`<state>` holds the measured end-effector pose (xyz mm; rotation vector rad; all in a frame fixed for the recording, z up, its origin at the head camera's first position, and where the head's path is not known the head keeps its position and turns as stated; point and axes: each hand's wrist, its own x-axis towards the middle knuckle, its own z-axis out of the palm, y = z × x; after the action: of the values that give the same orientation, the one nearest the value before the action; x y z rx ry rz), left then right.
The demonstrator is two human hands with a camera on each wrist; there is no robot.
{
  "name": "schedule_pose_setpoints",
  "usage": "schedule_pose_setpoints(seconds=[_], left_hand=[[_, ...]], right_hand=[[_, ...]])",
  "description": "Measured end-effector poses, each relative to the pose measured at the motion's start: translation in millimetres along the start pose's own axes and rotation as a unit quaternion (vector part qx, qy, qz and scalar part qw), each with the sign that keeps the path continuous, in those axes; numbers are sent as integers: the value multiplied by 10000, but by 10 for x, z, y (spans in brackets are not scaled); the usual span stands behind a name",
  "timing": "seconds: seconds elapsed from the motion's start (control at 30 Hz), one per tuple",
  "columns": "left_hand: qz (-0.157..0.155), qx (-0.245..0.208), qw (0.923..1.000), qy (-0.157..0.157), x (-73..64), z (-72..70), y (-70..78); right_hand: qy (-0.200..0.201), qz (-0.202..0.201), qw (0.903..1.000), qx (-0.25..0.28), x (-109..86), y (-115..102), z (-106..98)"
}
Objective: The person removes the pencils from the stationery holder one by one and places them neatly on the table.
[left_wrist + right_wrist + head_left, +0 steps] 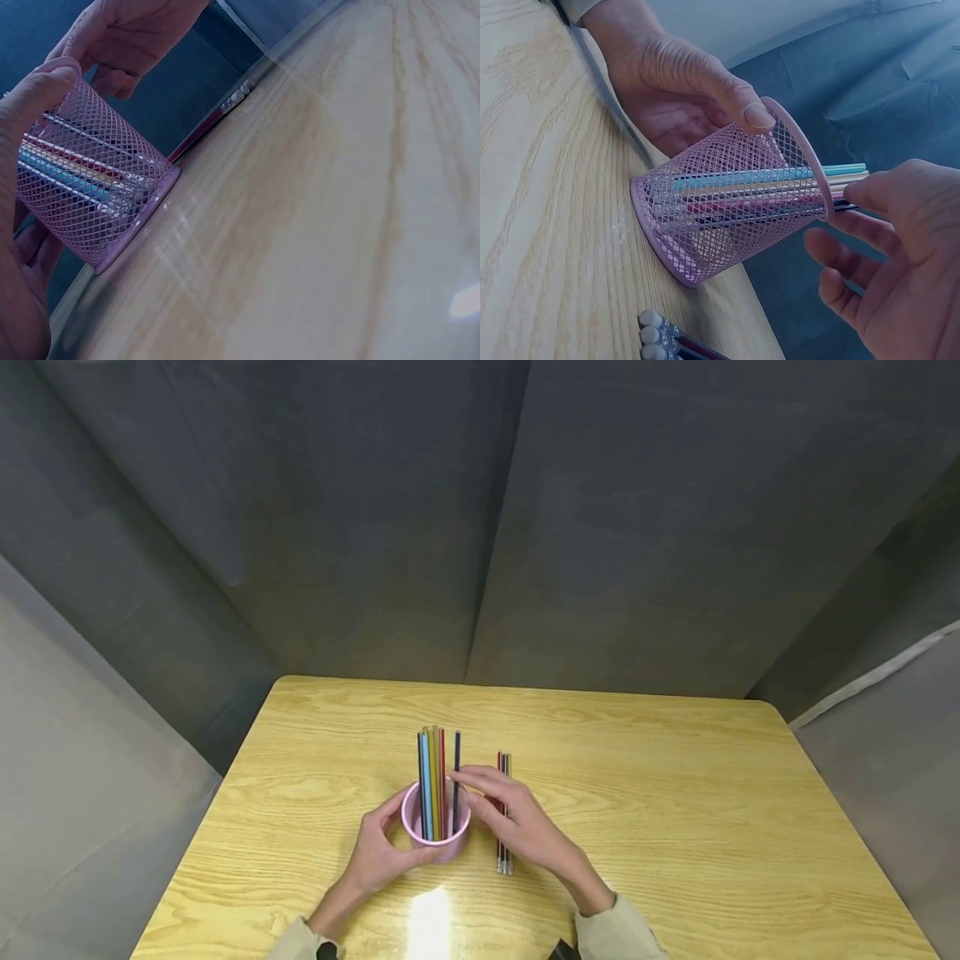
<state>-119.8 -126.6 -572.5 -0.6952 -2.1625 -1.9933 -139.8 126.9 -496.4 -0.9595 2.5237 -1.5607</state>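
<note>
A pink mesh pencil cup (415,828) stands upright on the wooden table, with several coloured pencils (432,777) leaning at its left side. My left hand (377,852) grips the cup from the left, its thumb at the near rim (739,105). At the cup's right side, my right hand (517,814) pinches a dark pencil (457,747) between thumb and index finger; its lower end is inside the cup. Through the mesh the pencils' lower ends show in both wrist views. Just right of the cup, partly under my right hand, lie several more pencils (505,865).
The light wood table (675,793) extends widely to the right and behind the cup. Grey cloth curtains (375,527) hang along its back and both sides. The loose pencils' white eraser ends (651,336) point toward the near edge.
</note>
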Motion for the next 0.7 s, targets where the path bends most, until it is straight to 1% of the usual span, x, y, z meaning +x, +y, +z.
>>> schedule_pose_setpoints(seconds=[0.23, 0.37, 0.5, 0.7], left_hand=[[-6, -52, 10000, 23, -11, 4, 22], [-26, -81, 10000, 19, -9, 6, 28], [5, -104, 9999, 8, 0, 4, 23], [36, -139, 9999, -6, 13, 3, 15]], right_hand=[[352, -108, 9993, -43, -8, -25, -3], [589, -264, 9979, 21, -10, -28, -1], [722, -392, 9965, 148, -2, -1, 14], [923, -752, 9926, 232, 7, 33, 16]])
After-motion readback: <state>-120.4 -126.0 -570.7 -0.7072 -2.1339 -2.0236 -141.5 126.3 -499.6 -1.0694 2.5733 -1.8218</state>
